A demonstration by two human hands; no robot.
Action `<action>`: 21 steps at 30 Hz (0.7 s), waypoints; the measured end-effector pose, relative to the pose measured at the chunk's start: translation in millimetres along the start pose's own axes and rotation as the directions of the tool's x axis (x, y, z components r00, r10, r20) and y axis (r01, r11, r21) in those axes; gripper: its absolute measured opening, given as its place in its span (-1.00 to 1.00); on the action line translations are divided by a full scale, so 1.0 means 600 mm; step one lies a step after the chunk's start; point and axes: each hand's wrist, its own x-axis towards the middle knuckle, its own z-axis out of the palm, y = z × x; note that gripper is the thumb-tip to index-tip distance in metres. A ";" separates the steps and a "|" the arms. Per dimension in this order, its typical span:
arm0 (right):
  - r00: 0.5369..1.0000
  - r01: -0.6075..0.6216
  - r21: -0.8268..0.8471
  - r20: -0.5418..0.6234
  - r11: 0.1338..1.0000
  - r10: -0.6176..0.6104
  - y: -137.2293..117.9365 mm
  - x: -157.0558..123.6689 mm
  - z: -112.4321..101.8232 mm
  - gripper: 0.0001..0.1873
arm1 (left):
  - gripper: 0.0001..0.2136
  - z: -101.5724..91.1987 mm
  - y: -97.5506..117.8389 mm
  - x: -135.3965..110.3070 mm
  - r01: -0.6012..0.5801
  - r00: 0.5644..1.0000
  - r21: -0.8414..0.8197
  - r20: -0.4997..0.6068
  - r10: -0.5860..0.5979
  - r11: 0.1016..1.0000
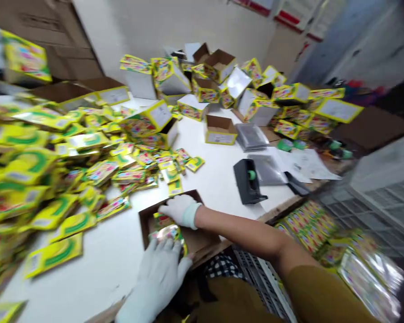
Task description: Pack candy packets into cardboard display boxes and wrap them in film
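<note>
An open brown-lined cardboard box [202,244] sits at the table's front edge, with yellow-and-green printed packets in its left part. My right hand [180,210], in a white glove, reaches into the box, its fingers stretched leftward over a yellow packet [161,219]. My left hand [160,271], also white-gloved, lies over the near left side of the box. Its fingers are spread against a shiny printed packet [171,233], with the thumb apart at the right. The undersides of both hands are hidden.
Loose yellow packets [60,220] are heaped across the left of the table. Printed cartons [220,130] stand along the back. A black tape dispenser [247,181] and clear plastic sheets [267,169] lie at right. Wrapped packs [370,278] are below the table edge.
</note>
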 end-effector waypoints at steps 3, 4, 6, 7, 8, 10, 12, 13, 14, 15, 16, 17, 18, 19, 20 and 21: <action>0.999 0.001 0.028 0.036 1.000 -0.002 -0.007 0.008 0.017 -0.64 | -0.53 -0.014 0.015 -0.008 0.111 0.992 -0.048 0.070 -0.107 0.993; 1.000 0.000 0.036 0.026 0.999 -0.001 -0.009 0.010 0.021 -0.64 | -0.51 -0.017 0.016 -0.012 0.132 0.988 -0.065 0.084 -0.126 0.989; 1.000 -0.014 0.037 0.000 0.999 0.014 -0.016 0.010 0.029 -0.66 | -0.47 -0.018 0.019 -0.021 0.159 0.984 -0.094 0.092 -0.151 0.983; 1.000 -0.028 0.031 -0.013 0.999 0.028 -0.020 0.009 0.032 -0.67 | -0.45 -0.016 0.020 -0.025 0.166 0.984 -0.104 0.088 -0.158 0.981; 0.999 -0.045 0.023 -0.023 0.999 0.045 -0.025 0.008 0.034 -0.68 | -0.44 -0.014 0.021 -0.028 0.170 0.984 -0.110 0.080 -0.162 0.979; 0.997 -0.069 0.009 -0.038 0.998 0.069 -0.034 0.007 0.036 -0.68 | -0.42 -0.009 0.022 -0.032 0.171 0.985 -0.115 0.060 -0.165 0.979; 0.997 -0.066 0.010 -0.043 0.998 0.067 -0.040 0.009 0.036 -0.68 | -0.40 -0.006 0.022 -0.033 0.173 0.985 -0.116 0.035 -0.170 0.978; 0.998 -0.054 0.016 -0.041 0.998 0.054 -0.042 0.010 0.035 -0.67 | -0.39 -0.005 0.022 -0.033 0.175 0.984 -0.115 0.027 -0.173 0.978; 0.999 -0.031 0.023 -0.039 0.999 0.032 -0.044 0.009 0.034 -0.67 | -0.39 -0.005 0.022 -0.033 0.179 0.984 -0.115 0.023 -0.178 0.977; 0.999 -0.003 0.026 -0.038 1.000 0.004 -0.046 0.007 0.033 -0.66 | -0.39 -0.006 0.022 -0.034 0.187 0.982 -0.115 0.024 -0.185 0.976; 0.999 0.020 0.022 -0.045 1.000 -0.019 -0.048 0.004 0.034 -0.65 | -0.39 -0.007 0.022 -0.034 0.195 0.981 -0.117 0.029 -0.193 0.974; 0.998 0.026 0.012 -0.063 1.000 -0.025 -0.051 -0.002 0.036 -0.65 | -0.38 -0.007 0.022 -0.035 0.202 0.979 -0.123 0.037 -0.199 0.972; 0.996 0.005 0.003 -0.086 1.000 -0.004 -0.052 -0.009 0.040 -0.65 | -0.37 -0.008 0.023 -0.035 0.207 0.978 -0.131 0.044 -0.203 0.970; 0.993 -0.042 0.007 -0.111 0.999 0.042 -0.053 -0.017 0.045 -0.64 | -0.37 -0.008 0.023 -0.036 0.212 0.977 -0.140 0.047 -0.207 0.967; 0.986 -0.102 0.034 -0.130 0.994 0.106 -0.053 -0.025 0.051 -0.63 | -0.36 -0.007 0.024 -0.037 0.215 0.976 -0.146 0.047 -0.210 0.966; 0.975 -0.161 0.087 -0.138 0.983 0.172 -0.052 -0.031 0.058 -0.62 | -0.37 -0.006 0.024 -0.037 0.214 0.977 -0.150 0.042 -0.210 0.965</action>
